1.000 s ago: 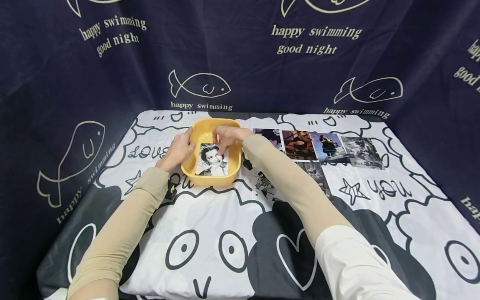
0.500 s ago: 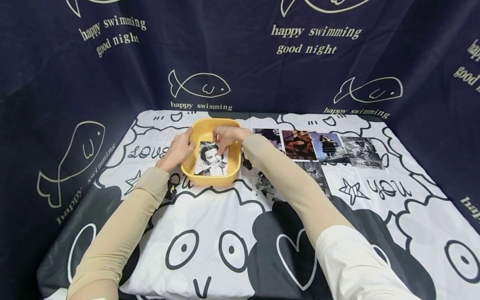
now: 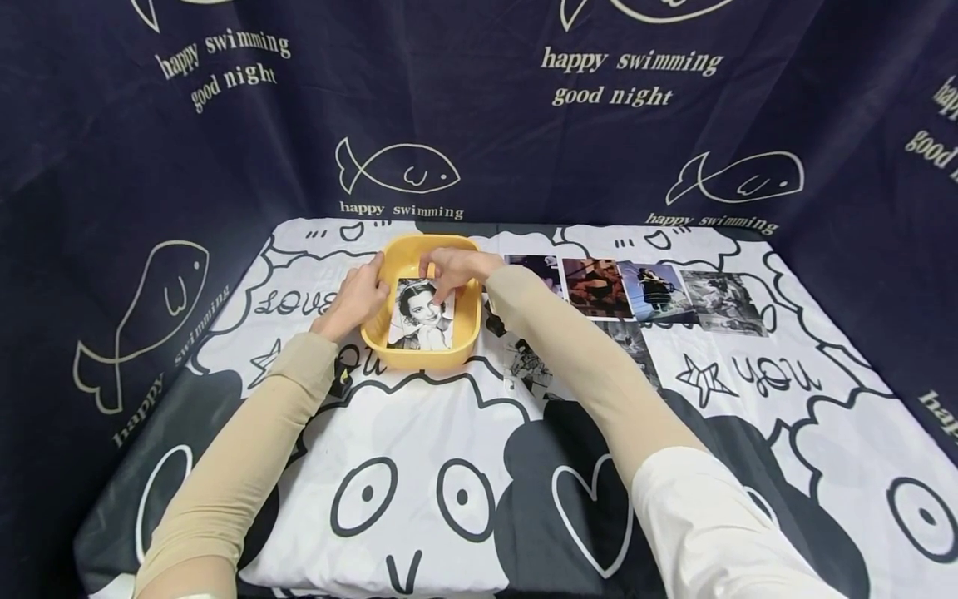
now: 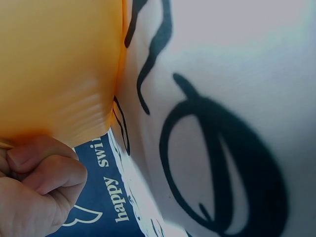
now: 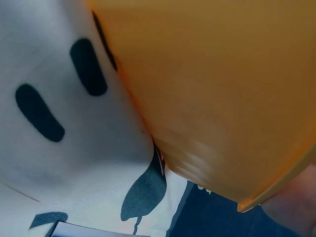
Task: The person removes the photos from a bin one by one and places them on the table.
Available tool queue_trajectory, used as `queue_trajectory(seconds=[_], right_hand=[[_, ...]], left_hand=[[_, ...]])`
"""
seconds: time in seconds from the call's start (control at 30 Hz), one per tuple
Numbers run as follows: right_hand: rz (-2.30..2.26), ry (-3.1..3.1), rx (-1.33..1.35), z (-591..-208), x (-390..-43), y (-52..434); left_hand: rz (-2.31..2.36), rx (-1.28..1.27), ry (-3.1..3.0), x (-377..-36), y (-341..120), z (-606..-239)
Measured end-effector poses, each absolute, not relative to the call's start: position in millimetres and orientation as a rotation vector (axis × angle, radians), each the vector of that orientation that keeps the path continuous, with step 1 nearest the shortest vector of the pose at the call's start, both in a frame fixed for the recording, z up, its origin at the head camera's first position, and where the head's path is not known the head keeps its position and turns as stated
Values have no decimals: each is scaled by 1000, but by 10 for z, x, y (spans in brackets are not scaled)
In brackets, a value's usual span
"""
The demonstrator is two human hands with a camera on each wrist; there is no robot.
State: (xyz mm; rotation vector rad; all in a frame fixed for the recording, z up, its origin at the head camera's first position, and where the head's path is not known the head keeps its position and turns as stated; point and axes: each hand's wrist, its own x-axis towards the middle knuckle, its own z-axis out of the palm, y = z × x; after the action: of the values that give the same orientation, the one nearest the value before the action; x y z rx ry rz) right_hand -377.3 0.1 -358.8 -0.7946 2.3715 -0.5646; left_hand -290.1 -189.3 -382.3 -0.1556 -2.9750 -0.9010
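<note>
A yellow plastic basin (image 3: 423,359) stands on the patterned cloth in the head view. My left hand (image 3: 361,293) grips its left rim; in the left wrist view the curled fingers (image 4: 54,173) of that hand lie against the basin's wall (image 4: 59,74). Inside the basin is a black-and-white portrait photo (image 3: 421,320). Over the right rim reaches my right hand (image 3: 458,270), pinching the photo near its upper right, the thumb on its face. The basin's outer wall (image 5: 212,89) hides most of that hand in the right wrist view.
Right of the basin, a row of several photos (image 3: 596,288) lies on the cloth. More black-and-white photos (image 3: 527,366) lie nearer, partly under my right forearm. Behind the table hangs a dark blue curtain (image 3: 509,150) with fish drawings. A small dark item (image 3: 342,378) lies beside my left forearm.
The portrait photo has shifted slightly towards the basin's far side and a little left. My right hand has risen very slightly; the left hand and basin have stayed in place.
</note>
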Motion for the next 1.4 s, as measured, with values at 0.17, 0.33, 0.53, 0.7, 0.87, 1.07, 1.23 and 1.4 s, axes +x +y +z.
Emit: queue_trajectory(seconds=[0.17,0.33,0.53,0.7,0.87,1.07,1.23,1.4], right_hand=[[-560,2368,-803,-3575,-3781,0],[-562,2362,-805,-3573,-3784,-1],[-549,2369,-826,-3582,-3787,-6],[-527,2383,-844,-3587,-3796,-9],[-525,2369,-846,-3575,-3814,-2],[-529,2336,-813,-3544,-3845,2],[-553,2330,-823,-3537,-3863,13],[-609,2313,-818,-3540,-3875,29]], left_hand=[[-937,-149,-2975,-2901,-1889,-3807],[-906,-149,-2967,-2911,-1890,-3818],[-911,-152,-2972,-2910,-1889,-3826],[-903,-145,-2970,-2903,-1884,-3824],[-905,-144,-2972,-2905,-1886,-3833],[-876,-155,-2958,-2906,-1880,-3842],[-851,-157,-2954,-2906,-1878,-3836],[-831,-169,-2953,-2908,-1876,-3828]])
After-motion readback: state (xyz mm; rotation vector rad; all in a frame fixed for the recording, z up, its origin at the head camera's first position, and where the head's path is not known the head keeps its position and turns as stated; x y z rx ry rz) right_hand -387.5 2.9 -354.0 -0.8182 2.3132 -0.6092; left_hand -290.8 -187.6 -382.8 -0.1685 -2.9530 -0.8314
